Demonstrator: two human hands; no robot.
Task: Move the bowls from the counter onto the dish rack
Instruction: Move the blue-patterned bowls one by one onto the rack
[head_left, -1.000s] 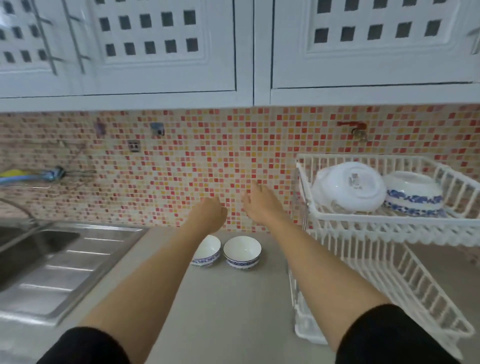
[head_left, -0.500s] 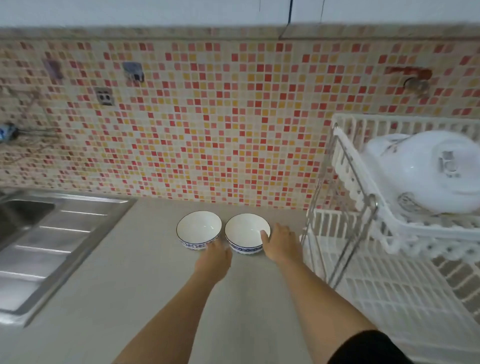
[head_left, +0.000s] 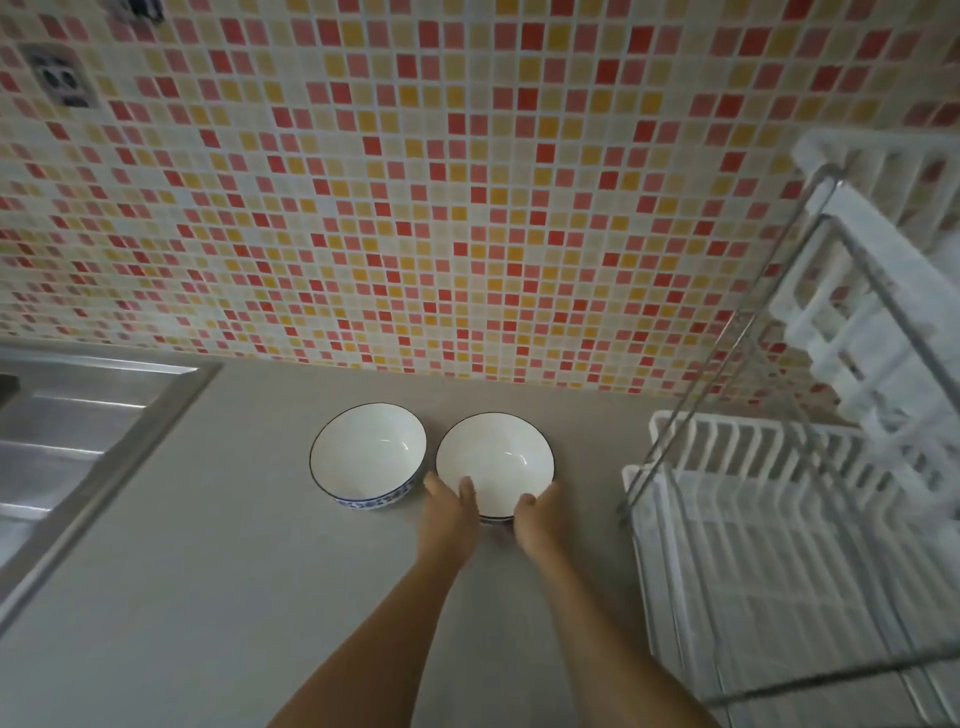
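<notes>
Two white bowls with blue patterned outsides stand side by side on the grey counter near the tiled wall. The left bowl (head_left: 368, 456) stands free. Both hands hold the right bowl (head_left: 496, 457) at its near rim: my left hand (head_left: 450, 514) on its near-left side with the thumb over the rim, my right hand (head_left: 537, 519) on its near-right side with the thumb over the rim. The bowl still rests on the counter. The white two-tier dish rack (head_left: 769, 525) stands to the right, its lower tier bare in the part shown.
A steel sink and drainboard (head_left: 78, 441) lie at the left. The mosaic-tiled wall (head_left: 415, 208) rises just behind the bowls. The rack's slanted metal legs (head_left: 727, 374) and upper tier (head_left: 872, 291) overhang the right side. Grey counter (head_left: 234, 597) spreads between sink and rack.
The view has dropped and closed in on the counter. Both hands came down from in front of the wall and closed on the right bowl's near rim; the left hand shifted right.
</notes>
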